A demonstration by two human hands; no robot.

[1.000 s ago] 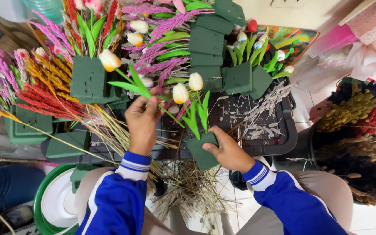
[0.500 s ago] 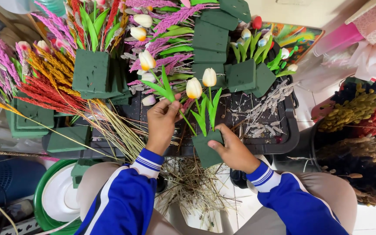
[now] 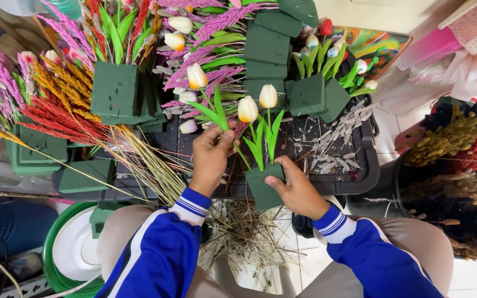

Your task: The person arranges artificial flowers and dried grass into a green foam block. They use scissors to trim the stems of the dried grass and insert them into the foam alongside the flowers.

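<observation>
Item: right hand is gripping a small dark green floral foam block at the black tray's near edge, while left hand is pinching a white artificial tulip stem; a slanted push is risking crumbled foam and a leaning flower.

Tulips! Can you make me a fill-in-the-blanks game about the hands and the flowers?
1. The right hand holds a small ____ foam block.
2. Two white tulips stand in that ____.
3. The left hand holds one tulip stem with ____ leaves.
4. Both sleeves are ____ with white stripes.

Missing words: green; block; green; blue
</observation>
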